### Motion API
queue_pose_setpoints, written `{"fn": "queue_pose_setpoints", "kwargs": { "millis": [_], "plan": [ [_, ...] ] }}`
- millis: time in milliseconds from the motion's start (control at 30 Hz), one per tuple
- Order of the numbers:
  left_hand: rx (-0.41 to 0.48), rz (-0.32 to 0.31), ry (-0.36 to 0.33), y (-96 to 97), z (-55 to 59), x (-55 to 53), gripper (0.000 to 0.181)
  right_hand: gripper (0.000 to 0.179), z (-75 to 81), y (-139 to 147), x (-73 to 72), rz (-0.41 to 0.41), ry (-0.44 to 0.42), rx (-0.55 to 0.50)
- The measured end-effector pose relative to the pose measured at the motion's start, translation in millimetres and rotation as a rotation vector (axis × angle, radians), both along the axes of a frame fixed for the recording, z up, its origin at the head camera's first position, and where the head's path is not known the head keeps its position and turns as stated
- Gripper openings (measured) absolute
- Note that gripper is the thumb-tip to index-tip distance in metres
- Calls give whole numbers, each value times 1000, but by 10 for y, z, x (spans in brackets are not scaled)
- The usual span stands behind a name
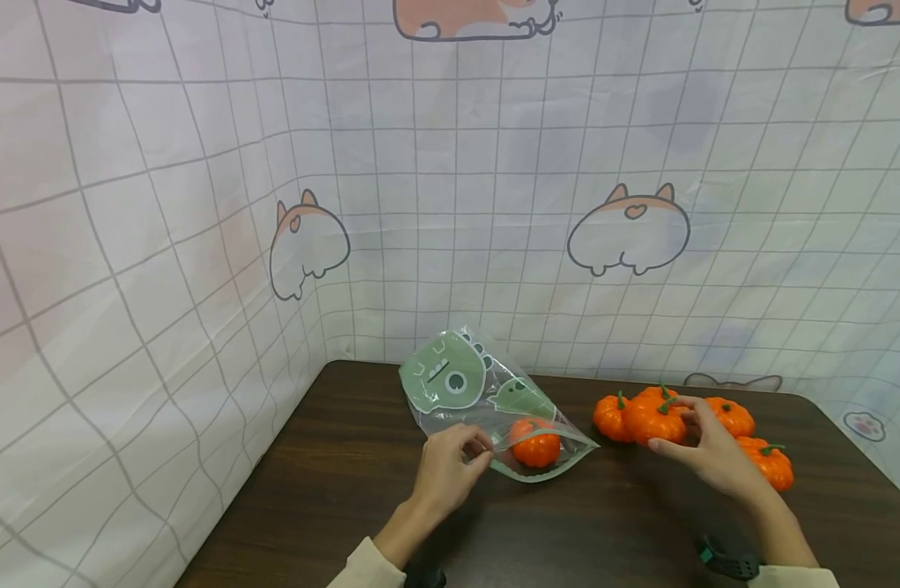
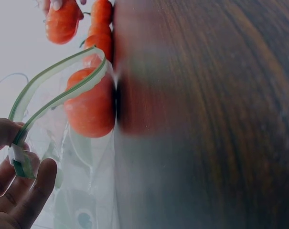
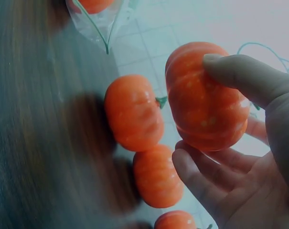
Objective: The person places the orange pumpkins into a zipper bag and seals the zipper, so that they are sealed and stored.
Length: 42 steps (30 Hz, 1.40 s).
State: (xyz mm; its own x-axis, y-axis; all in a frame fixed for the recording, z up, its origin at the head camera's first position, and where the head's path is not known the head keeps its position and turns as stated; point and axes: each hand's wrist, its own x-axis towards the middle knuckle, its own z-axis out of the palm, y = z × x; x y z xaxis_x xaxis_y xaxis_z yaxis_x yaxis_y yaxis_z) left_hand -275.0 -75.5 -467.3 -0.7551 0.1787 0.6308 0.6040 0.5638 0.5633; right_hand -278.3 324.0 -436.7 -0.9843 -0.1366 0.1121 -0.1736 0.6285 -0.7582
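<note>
My right hand holds a small orange toy pumpkin with a green stem, thumb on one side and fingers on the other. In the right wrist view this held pumpkin is raised off the table, beside other pumpkins. A clear zip bag with a green dinosaur print lies on the table, its mouth parted and facing me. At the left corner of that mouth, my left hand pinches the green zip edge near a white slider. One pumpkin sits inside the bag, close to the opening.
Around the right hand, more pumpkins stand on the dark wood table: one at the left, one behind the hand, one at the right. A grid-patterned cloth hangs behind and along the left side.
</note>
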Motion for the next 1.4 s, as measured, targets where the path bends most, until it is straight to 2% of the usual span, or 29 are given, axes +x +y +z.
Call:
{"fn": "queue_pose_setpoints", "kwargs": {
  "millis": [267, 433, 700, 1067, 1400],
  "plan": [
    [4, 0, 1, 1, 7, -7, 16, 90, 61, -114, 8, 14, 1, -18],
    [8, -3, -8, 2, 8, -5, 16, 82, 75, -194, 15, 47, 7, -57],
    [14, 0, -7, -6, 18, -4, 16, 74, 123, -335, 36, 91, 68, -47],
    [16, 4, 6, -16, 23, -5, 17, 75, 134, -484, 52, 169, 54, -95],
    [20, 9, 8, -18, 23, -13, 17, 68, 124, -649, 57, 214, 70, -44]
  ]
}}
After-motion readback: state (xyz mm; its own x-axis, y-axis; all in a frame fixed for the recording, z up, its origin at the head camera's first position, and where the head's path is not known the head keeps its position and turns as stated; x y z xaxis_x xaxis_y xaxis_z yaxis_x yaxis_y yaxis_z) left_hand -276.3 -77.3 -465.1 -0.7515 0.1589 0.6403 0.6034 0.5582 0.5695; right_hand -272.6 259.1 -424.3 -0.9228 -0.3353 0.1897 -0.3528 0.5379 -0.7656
